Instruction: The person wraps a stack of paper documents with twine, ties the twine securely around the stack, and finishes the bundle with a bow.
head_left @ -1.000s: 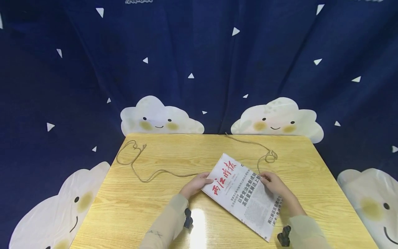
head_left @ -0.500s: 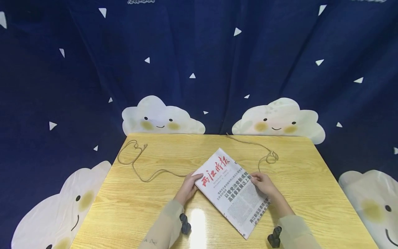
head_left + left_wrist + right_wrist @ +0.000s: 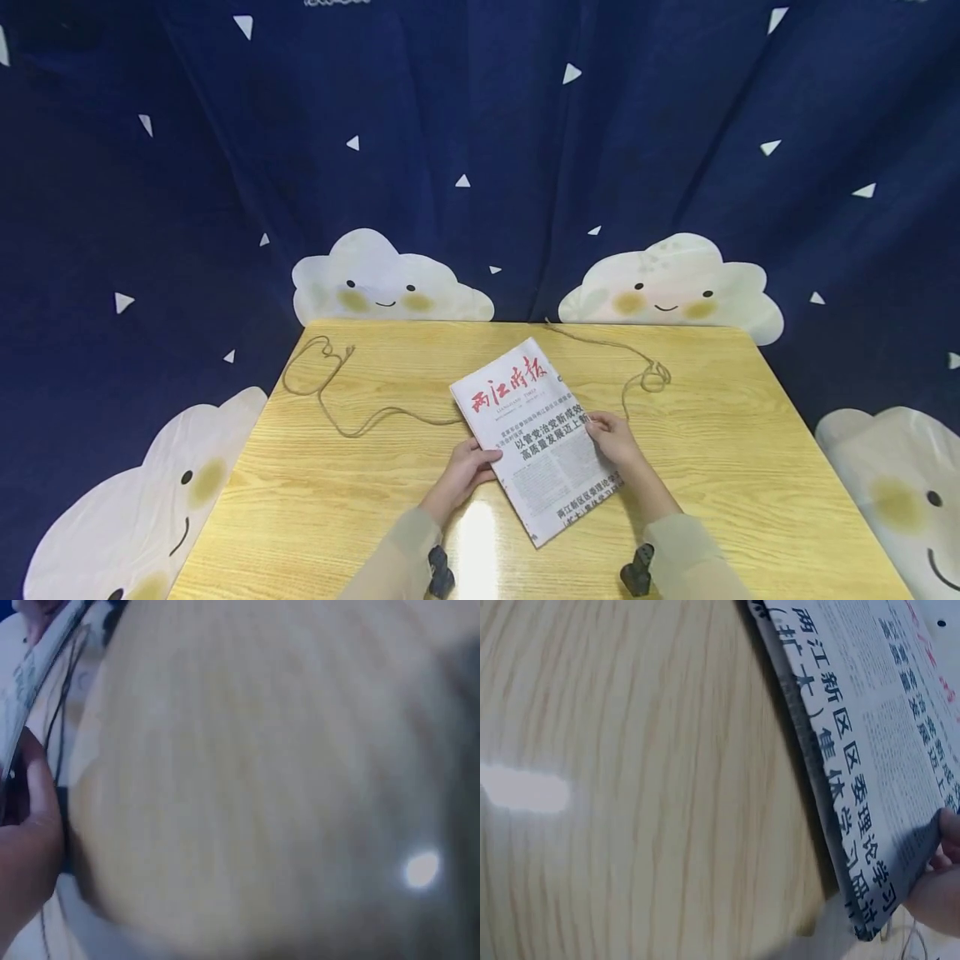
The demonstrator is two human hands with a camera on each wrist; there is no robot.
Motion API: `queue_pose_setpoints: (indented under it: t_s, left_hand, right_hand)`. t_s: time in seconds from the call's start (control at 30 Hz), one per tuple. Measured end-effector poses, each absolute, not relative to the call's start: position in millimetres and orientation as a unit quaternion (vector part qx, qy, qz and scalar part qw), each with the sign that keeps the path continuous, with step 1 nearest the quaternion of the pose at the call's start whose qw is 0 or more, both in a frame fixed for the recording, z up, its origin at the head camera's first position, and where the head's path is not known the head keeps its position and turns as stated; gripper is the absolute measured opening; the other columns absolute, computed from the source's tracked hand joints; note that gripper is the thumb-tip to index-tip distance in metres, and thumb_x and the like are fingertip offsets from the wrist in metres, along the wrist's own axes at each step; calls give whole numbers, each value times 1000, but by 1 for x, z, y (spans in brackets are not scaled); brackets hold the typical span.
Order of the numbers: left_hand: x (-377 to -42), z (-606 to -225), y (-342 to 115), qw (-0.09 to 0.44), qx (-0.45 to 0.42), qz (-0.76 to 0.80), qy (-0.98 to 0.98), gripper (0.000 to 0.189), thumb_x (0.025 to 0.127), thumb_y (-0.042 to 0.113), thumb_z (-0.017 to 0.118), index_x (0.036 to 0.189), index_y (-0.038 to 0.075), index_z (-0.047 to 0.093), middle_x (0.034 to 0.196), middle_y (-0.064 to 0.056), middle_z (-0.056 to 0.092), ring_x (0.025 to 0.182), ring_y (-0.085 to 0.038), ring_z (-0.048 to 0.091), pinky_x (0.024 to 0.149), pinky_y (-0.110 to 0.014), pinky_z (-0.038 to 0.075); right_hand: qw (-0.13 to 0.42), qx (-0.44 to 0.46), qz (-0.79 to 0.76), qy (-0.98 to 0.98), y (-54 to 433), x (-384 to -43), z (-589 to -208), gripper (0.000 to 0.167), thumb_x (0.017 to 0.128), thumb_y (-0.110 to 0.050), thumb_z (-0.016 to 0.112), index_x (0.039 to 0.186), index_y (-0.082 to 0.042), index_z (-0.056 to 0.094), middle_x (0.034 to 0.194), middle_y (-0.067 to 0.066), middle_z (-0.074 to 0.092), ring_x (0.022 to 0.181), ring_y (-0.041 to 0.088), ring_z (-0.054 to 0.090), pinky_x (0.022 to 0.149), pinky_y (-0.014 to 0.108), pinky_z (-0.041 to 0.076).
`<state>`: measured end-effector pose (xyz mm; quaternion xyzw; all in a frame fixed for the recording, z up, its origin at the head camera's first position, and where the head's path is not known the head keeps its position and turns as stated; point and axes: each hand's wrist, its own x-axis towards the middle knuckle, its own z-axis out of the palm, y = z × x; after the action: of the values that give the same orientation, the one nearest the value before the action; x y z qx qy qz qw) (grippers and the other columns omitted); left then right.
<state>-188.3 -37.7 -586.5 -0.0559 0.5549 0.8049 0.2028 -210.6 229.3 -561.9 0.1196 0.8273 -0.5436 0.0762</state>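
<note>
A folded newspaper (image 3: 536, 450) with a red title and black headlines is tilted over the middle of the table. My left hand (image 3: 467, 475) grips its left edge, thumb on top and the other fingers under it. On the opposite edge, my right hand (image 3: 617, 440) pinches the paper near the headline. In the right wrist view, the folded lower edge of the newspaper (image 3: 855, 772) shows beside part of the right hand (image 3: 937, 889). The left wrist view has the left hand (image 3: 30, 832) at the paper's side. A thin brown string (image 3: 375, 417) passes out of sight behind the newspaper.
The wooden table (image 3: 300, 508) lies under everything. At the far left the string forms a loop; another stretch of string (image 3: 652, 377) with a small tangle lies at the back right. A dark blue curtain (image 3: 420, 125) with cloud prints hangs behind the table.
Both hands have moved left with the newspaper and turned it more upright. The left hand has shifted its grip lower along the left edge. The string on the table looks unmoved.
</note>
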Motion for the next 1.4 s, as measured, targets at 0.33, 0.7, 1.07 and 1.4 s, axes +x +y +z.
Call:
queue_pose_setpoints:
  t_s: [0.33, 0.7, 1.07, 1.4]
  left_hand:
    - [-225, -556, -72, 41, -116, 704, 700, 34, 81, 3, 65, 108, -15, 55, 93, -21, 66, 79, -20, 65, 75, -31, 54]
    - [-323, -695, -119, 7, -46, 663, 747, 35, 76, 14, 72, 103, -6, 64, 85, -12, 65, 78, -18, 62, 66, -27, 52]
    - [-333, -691, -111, -9, -39, 643, 765, 30, 79, 17, 71, 101, -4, 66, 82, -11, 65, 74, -19, 61, 62, -29, 52]
    - [-278, -586, -85, 11, -106, 589, 801, 27, 82, -2, 60, 105, -15, 60, 88, -21, 63, 77, -23, 61, 64, -28, 53]
  right_hand:
    - [105, 132, -616, 770, 187, -215, -563, 38, 92, -11, 51, 125, 7, 47, 110, 16, 58, 95, 21, 54, 87, 33, 46]
    - [84, 118, -585, 798, 159, -230, -566, 32, 87, -7, 57, 115, 8, 54, 94, 14, 61, 81, 19, 57, 75, 31, 50]
    - [88, 152, -599, 781, 156, -240, -572, 27, 85, -3, 56, 109, 11, 56, 99, 21, 60, 83, 22, 59, 71, 27, 52]
    - [66, 153, -546, 821, 156, -238, -570, 24, 81, -3, 58, 100, 12, 59, 98, 24, 60, 89, 31, 56, 77, 35, 50]
